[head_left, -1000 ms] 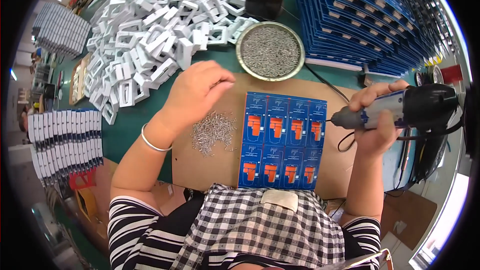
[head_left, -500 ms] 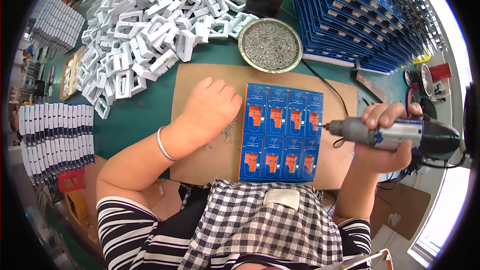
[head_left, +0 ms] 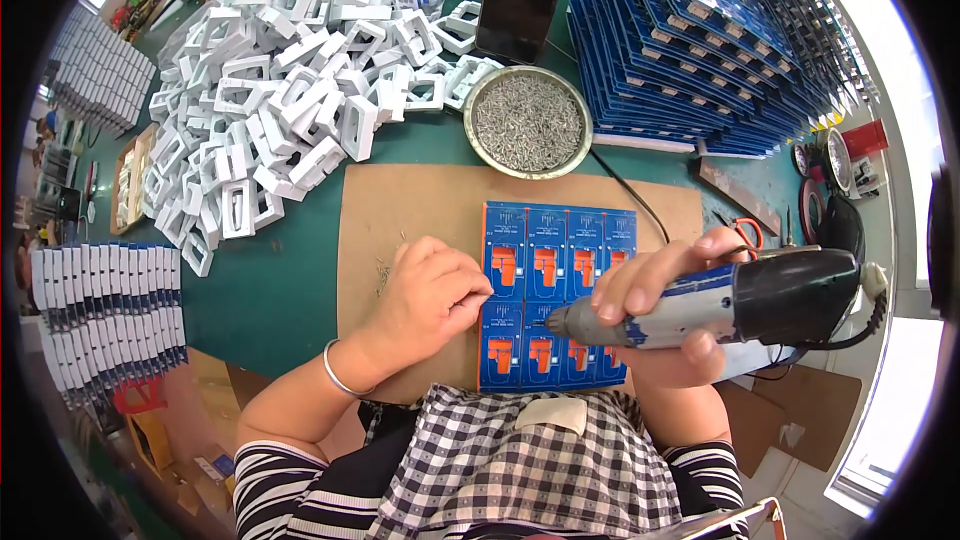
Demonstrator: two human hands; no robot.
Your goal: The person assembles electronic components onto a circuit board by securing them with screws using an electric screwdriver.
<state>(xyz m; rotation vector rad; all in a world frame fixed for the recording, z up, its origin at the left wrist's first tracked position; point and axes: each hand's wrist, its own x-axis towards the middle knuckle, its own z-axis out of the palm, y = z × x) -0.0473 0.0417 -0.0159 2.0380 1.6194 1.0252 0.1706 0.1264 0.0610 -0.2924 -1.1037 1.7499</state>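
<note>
A blue printed circuit-board panel [head_left: 568,223] with orange-red patches in two rows lies flat on a brown cardboard sheet [head_left: 400,205]. My left hand [head_left: 425,298] is at the panel's left edge, thumb and fingers pinched together; whatever they hold is too small to make out. In my right hand [head_left: 650,285] is a grey and black electric screwdriver [head_left: 790,298], held nearly level. Its nose points left over the lower row of the panel. The right part of the panel is hidden behind this hand and tool. Some small screws [head_left: 383,275] lie loose on the cardboard beyond my left hand.
Beyond the cardboard stands a round metal bowl of screws [head_left: 528,122]. White plastic frames [head_left: 290,100] are heaped at back left, with a dark phone-like slab [head_left: 525,0] beside them. Blue boards [head_left: 660,70] are stacked at back right. White-and-blue pieces [head_left: 110,310] stand in rows at left.
My right hand has brought the screwdriver left and nearer, from the panel's right edge to over its lower row. My left hand has come nearer, to the panel's left edge, fingers pinched.
</note>
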